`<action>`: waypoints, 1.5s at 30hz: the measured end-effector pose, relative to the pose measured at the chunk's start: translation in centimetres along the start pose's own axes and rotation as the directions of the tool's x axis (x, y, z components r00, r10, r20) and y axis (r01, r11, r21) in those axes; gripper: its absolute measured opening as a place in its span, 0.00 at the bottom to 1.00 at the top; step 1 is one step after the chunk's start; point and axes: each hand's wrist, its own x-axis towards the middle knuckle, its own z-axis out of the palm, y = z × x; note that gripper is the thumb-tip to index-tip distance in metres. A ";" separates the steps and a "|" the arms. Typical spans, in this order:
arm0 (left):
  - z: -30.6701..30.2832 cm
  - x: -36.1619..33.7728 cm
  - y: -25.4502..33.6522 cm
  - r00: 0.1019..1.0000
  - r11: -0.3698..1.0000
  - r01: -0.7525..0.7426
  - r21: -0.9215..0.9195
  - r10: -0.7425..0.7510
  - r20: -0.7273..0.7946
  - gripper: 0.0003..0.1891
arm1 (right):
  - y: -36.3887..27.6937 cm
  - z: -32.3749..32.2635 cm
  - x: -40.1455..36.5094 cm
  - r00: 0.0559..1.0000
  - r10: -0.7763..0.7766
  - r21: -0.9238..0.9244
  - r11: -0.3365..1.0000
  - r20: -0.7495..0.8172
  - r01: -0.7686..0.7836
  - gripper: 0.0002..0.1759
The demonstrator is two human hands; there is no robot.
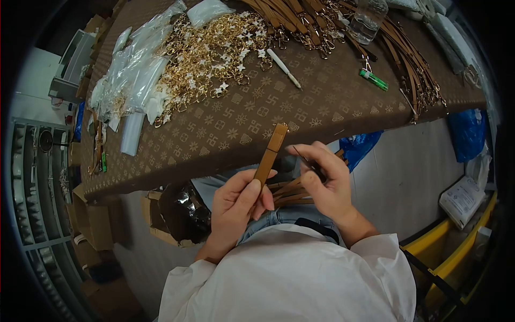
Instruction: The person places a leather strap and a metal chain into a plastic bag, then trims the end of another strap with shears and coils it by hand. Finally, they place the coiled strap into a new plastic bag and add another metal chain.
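Between the thumb and fingers of my left hand (240, 199) is a brown strap (271, 152), held upright with its top end over the table's front edge. My right hand (328, 182) is closed around a small dark tool (312, 165) with a thin tip, just right of the strap and apart from it. More brown straps (292, 194) lie across my lap, behind and between the hands. A white pen (284, 68) and a green cutter (374, 79) rest on the brown patterned tablecloth (230, 139).
Gold clasps (206, 59) are heaped beside plastic bags (137, 70) at the table's left. Bundled straps (407, 64) lie at the right, near a clear container (367, 24). Blue bags (466, 134), a yellow crate (445, 252) and cardboard boxes (92, 220) stand around.
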 end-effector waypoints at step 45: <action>-1.9 3.2 -3.1 0.974 0.871 -0.222 -0.438 0.224 -0.048 0.11 | 4.4 -3.6 5.4 0.937 -0.295 -0.753 0.656 -0.189 0.054 0.24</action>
